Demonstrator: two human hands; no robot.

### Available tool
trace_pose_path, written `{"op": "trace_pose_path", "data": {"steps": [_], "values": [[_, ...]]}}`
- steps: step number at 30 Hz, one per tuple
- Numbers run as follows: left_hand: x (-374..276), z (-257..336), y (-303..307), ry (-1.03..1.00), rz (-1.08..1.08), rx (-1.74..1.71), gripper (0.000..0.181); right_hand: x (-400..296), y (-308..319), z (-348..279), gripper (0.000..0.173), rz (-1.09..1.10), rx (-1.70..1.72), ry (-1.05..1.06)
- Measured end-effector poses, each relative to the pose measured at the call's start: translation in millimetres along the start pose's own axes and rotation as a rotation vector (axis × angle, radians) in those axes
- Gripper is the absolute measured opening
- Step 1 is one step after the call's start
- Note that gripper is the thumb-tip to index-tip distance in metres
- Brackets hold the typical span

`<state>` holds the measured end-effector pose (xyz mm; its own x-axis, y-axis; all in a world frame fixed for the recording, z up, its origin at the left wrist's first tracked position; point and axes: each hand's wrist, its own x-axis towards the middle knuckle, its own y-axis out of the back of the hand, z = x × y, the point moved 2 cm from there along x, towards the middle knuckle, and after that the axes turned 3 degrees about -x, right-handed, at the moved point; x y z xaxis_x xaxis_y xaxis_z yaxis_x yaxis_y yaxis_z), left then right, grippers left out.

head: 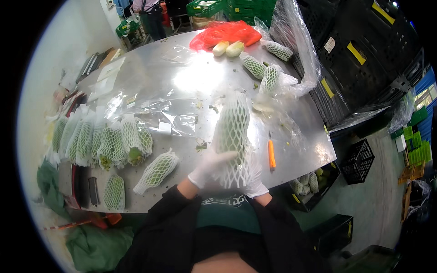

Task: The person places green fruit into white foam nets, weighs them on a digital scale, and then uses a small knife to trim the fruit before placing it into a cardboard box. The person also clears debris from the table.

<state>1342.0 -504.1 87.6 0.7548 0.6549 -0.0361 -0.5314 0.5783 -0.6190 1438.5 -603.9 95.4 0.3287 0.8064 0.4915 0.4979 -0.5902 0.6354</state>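
Note:
A long green vegetable in a white foam net sleeve (233,136) stands out above the metal table, held between both hands. My left hand (213,167), in a white glove, grips its left side with the thumb across the front. Around the lower right side is my right hand (254,175), also gloved and partly hidden by the netting. An orange-handled knife (271,153) lies to the right. One netted vegetable (157,170) lies to the left, and another (114,191) is near the front edge. Several more netted vegetables (87,136) form a row at the left.
Clear plastic bags (170,116) lie mid-table. Farther back are a red plastic bag (225,34), two pale endive-like heads (235,49) and several netted vegetables (269,78). Stacked black crates (368,41) stand at the right; a crate (333,186) with produce is below the table edge. A person (150,17) stands far back.

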Motion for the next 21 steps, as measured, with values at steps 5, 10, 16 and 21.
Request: {"op": "trace_pose_path", "data": {"steps": [5,10,16,21], "values": [[-22,12,11,0.019,-0.147,0.181,0.086,-2,3,4,0.043,-0.105,0.029,-0.04],[11,33,32,0.058,-0.017,-0.08,0.065,-3,-19,7,0.039,-0.343,-0.263,0.012],[14,8,44,0.107,0.093,-0.243,0.08,23,25,3,0.047,-0.099,0.098,0.312],[1,-14,47,0.23,0.048,-0.406,0.084,72,19,11,0.036,0.065,0.242,0.008]]}}
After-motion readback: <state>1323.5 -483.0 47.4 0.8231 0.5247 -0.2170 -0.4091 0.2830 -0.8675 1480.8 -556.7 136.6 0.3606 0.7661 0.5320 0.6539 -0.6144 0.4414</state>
